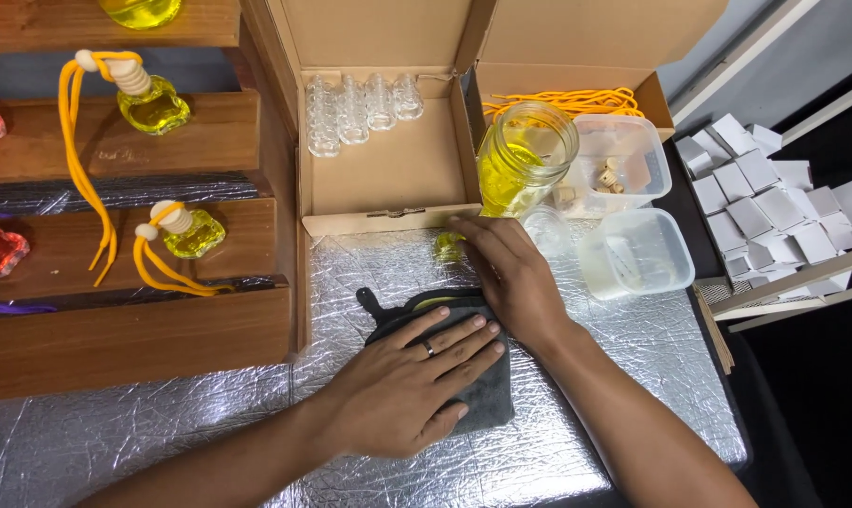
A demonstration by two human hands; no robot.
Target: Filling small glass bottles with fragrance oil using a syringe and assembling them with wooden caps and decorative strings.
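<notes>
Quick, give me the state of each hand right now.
Left hand: open, pressed flat on the dark cloth.
Right hand: fingers curled at the small yellow bottle; grip cannot be told.

Dark grey cloth lies on crinkled silver foil; yellow liquid fills the clear jar; orange cords, brown cardboard box, white little cartons.

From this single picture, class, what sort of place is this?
Probably a small craft workbench for bottling scented liquid: a glass jar of yellow liquid, empty little bottles in a cardboard box, filled corded bottles on wooden steps.
</notes>
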